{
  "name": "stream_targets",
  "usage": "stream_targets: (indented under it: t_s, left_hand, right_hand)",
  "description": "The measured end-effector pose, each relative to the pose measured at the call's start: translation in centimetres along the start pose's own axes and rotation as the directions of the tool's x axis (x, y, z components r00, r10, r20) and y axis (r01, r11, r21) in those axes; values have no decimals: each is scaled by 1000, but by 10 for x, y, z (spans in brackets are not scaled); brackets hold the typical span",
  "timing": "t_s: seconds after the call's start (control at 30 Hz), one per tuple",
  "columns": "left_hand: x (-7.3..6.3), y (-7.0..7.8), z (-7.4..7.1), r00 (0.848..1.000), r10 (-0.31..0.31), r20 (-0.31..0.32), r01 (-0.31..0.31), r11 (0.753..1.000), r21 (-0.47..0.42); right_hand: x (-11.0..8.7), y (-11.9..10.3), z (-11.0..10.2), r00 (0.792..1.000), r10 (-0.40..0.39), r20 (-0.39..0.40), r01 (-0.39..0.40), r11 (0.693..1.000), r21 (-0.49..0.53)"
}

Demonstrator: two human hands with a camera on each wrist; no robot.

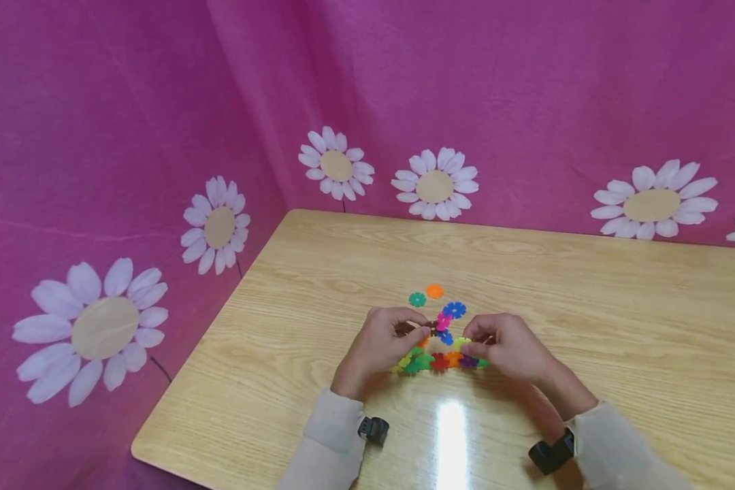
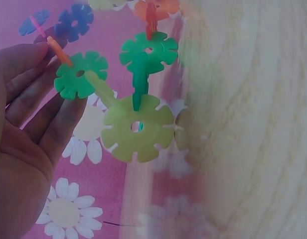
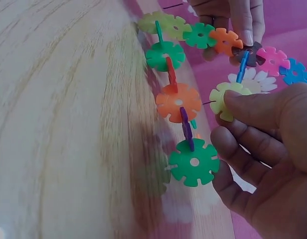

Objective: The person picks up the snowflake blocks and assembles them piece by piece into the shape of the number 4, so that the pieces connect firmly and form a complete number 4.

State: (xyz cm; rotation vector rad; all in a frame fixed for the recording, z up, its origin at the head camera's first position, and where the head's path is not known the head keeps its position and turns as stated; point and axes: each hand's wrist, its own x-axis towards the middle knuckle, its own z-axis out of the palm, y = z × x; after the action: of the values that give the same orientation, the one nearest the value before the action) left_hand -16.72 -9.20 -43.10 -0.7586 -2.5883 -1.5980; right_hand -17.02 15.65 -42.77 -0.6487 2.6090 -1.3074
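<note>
Notched plastic flower discs are joined edge to edge into a bent chain held over the table. My left hand [image 1: 382, 344] pinches the brown disc [image 3: 252, 54], between an orange disc [image 3: 226, 41] and a pink disc [image 3: 273, 60]. A blue disc [image 3: 242, 67], seen edge-on, links the brown disc to a pale yellow disc [image 3: 221, 102]. My right hand [image 3: 273, 144] pinches that yellow disc between thumb and fingers. The chain's other stretch runs through a red disc [image 1: 439, 361] to a green end disc [image 3: 194, 163], close to my right fingers.
A loose orange disc [image 1: 435, 291] and a loose green disc [image 1: 417, 299] lie beyond my hands on the wooden table [image 1: 269, 381]. A pink curtain [image 1: 514, 88] with white daisies borders the table's back and left. Black bands [image 1: 551, 454] sit at both wrists.
</note>
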Motion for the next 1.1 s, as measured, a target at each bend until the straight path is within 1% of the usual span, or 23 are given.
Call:
stream_targets:
  t_s: [0.2,0.43,0.57,0.8,1.1]
  left_hand:
    - [-1,0,0,1000,6,0,-6,1000,-13]
    - [0,1,-1,1000,11,12,-11,1000,-9]
    - [0,1,-1,1000,13,18,-13,1000,-11]
    - [0,2,0,1000,15,23,-15,1000,-14]
    - [1,3,2,1000,23,22,-23,1000,-5]
  right_hand:
    - [1,0,1,1000,-23,7,23,1000,-5]
    - [2,-2,2,1000,-1,14,1,1000,0]
    - [3,-2,2,999,-30,11,30,1000,1]
    - [3,-3,4,998,-64,-6,64,998,-20]
    - [2,-2,4,997,-70,-34,69,997,-32]
